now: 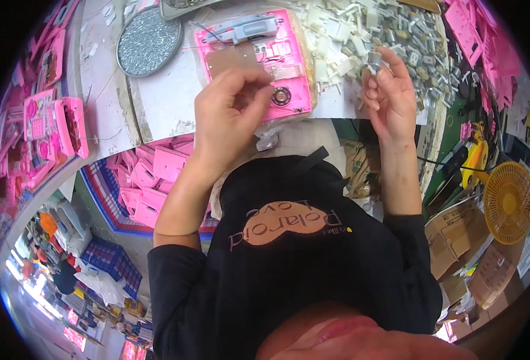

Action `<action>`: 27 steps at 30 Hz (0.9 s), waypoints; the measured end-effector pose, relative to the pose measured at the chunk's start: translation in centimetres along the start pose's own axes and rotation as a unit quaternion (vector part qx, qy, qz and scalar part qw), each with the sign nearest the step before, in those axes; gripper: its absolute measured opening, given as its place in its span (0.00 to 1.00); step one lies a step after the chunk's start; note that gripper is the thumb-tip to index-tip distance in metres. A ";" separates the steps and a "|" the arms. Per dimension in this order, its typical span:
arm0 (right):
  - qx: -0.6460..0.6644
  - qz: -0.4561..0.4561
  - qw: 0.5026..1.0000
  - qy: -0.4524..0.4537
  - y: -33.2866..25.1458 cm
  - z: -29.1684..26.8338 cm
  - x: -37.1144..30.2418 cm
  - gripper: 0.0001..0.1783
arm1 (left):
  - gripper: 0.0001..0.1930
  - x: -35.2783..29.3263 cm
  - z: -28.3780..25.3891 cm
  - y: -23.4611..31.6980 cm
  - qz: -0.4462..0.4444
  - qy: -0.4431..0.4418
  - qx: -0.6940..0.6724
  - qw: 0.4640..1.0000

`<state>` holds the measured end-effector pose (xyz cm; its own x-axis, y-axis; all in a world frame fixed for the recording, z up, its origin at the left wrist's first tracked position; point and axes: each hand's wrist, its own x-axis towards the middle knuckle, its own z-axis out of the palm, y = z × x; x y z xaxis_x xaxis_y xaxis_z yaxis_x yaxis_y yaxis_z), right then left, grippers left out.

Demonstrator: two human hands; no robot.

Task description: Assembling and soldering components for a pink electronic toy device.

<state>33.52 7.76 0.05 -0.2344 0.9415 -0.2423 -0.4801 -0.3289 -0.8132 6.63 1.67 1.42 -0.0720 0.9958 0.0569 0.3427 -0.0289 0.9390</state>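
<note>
On the white worktable in front of me lies an open pink plastic casing (301,66). Inside it are a grey mechanism (250,30), a brown flat panel (226,60), thin wires and a round black speaker (281,96). My left hand (229,111) is over the casing's near left part, thumb and fingers curled together beside the speaker; whatever they pinch is hidden. To the right of the casing, my right hand (393,96) is raised with a small silver motor (374,59) between thumb and fingertips. A white piece shows at the motor's lower side.
A round tray of small screws (149,42) stands at the far left. White plastic parts (337,30) and small motors (418,45) are heaped at the right. Below the table's edge, a crate holds pink casings (151,180). A yellow fan (509,203) is at the right.
</note>
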 end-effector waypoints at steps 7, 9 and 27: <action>-0.018 0.014 0.999 -0.023 0.5 0.2 -1.0 0.27 | 0.07 2.6 1.1 1.4 0.204 -0.114 0.273 0.933; -0.023 0.011 0.999 -0.025 0.3 0.2 -1.1 0.27 | 0.07 2.9 2.2 1.8 0.219 -0.122 0.313 0.916; -0.084 0.017 0.992 -0.098 0.3 5.0 -3.6 0.24 | 0.05 0.3 0.7 3.6 -0.015 -0.103 -0.119 0.987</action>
<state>30.03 3.94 3.33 -0.4150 0.8923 -0.1775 -0.3258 -0.3279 -0.8868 8.51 1.97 4.55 0.1219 0.9924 -0.0185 0.1117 0.0048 0.9937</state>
